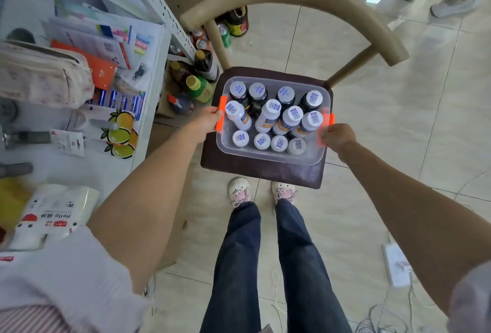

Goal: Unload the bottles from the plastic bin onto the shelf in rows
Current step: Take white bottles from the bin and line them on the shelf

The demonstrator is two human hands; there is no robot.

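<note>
- Left hand point(206, 121): gripped the orange clip handle point(221, 113) on the left end of the bin, fingers curled round it.
- Right hand point(338, 138): closed on the matching orange clip at the right end; the fingers themselves were mostly hidden behind the knuckles, so the exact hold was probably a wrap, not confirmed.
- Clear rectangular plastic bin point(265, 153): sat on the dark brown seat of a tan curved-back chair point(265, 175), directly ahead of the person's feet.
- White-capped bottles with barcode stickers point(271, 114): filled the bin in three rough rows; the near and far rows stood upright, the middle row leaned. The far row showed dark bodies, the others pale ones.
- White metal shelf point(148, 98): stood at the person's left, just beside the chair, its visible tier holding stationery, batteries and packaged goods. None of the bin's bottles appeared on it.
- Status: unloading judged not yet begun; every bottle remained to be moved and lined up.
</note>
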